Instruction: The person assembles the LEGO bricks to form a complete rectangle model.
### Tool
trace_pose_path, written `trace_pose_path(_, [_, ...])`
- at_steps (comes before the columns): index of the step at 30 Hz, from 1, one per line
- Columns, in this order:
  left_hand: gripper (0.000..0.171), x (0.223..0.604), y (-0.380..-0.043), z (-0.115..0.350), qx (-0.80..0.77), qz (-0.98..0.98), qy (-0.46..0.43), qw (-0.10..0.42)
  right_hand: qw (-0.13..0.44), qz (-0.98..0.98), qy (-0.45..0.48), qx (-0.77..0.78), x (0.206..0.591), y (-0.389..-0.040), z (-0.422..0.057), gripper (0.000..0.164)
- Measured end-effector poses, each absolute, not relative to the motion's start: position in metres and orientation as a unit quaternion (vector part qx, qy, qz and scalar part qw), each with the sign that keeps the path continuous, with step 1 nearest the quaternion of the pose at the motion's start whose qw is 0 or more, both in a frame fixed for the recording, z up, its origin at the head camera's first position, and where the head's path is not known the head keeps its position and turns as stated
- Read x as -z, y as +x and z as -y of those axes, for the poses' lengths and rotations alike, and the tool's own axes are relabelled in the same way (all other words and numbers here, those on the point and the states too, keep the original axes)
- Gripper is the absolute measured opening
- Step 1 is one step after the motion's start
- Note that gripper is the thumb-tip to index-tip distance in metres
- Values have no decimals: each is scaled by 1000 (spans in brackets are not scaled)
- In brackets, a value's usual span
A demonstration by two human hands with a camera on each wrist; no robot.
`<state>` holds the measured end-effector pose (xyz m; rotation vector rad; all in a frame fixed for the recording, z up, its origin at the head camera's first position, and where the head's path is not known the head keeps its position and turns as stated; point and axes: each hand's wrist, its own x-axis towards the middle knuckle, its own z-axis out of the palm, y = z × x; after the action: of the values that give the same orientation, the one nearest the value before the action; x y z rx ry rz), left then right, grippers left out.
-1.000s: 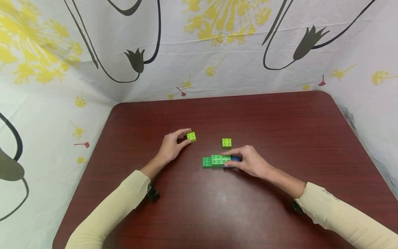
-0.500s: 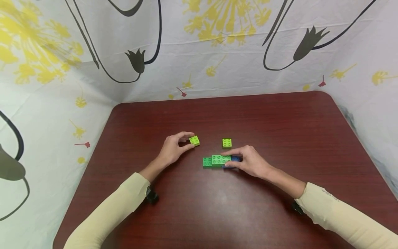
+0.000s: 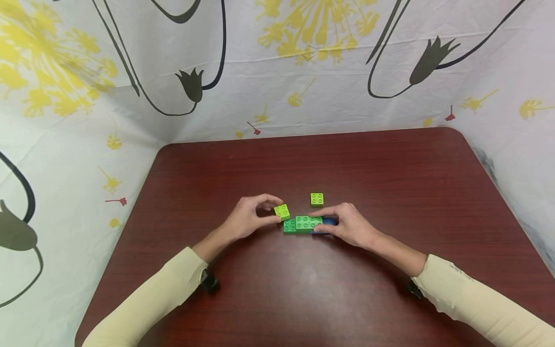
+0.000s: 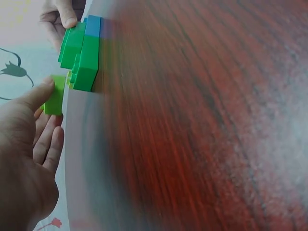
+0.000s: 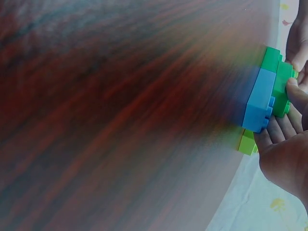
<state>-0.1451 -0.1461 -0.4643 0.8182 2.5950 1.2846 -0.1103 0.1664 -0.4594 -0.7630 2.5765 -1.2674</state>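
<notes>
My left hand [image 3: 248,218] pinches a lime green 2x2 toy brick [image 3: 282,212] between thumb and fingers. That brick is tilted a little, close over the left end of a joined row of bricks. In the row, a darker green brick [image 3: 289,226] and a blue brick [image 5: 260,98] form the bottom layer. A brighter green 2x4 brick [image 3: 307,223] sits on top, bridging the two. My right hand [image 3: 353,226] grips this top brick at its right end, thumb in front and fingers behind. The hand partly covers the blue brick.
A second lime green 2x2 brick [image 3: 317,199] lies on the dark red wooden table [image 3: 312,289], just behind the joined bricks. A pale cloth [image 3: 277,91] printed with flowers hangs along the table's back and sides. Both forearms wear wrist cameras near the cream sleeve cuffs.
My left hand has carried the lime green brick rightward and toward me, from beyond the joined bricks to their left end. The right hand has kept its grip in place.
</notes>
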Motion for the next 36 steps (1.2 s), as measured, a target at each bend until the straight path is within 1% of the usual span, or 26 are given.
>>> trace_pose_path(5, [40,463,-141,145,-432,-846,299,90,88,-864,-258,423,459,-110,-167,33])
trace_pose_path(9, [41,465,-139,143,-427,-844,311,98,90,-863,-259,425,458,-111,-167,34])
trace_pose_path(28, [41,465,-135,137,-410,-841,337,103,86,-863,-261,424,459,-111,-168,35])
trace_pose_path(36, [40,466,-135,137,-410,-842,335,102,92,-865,-260,419,458,-111,-168,34])
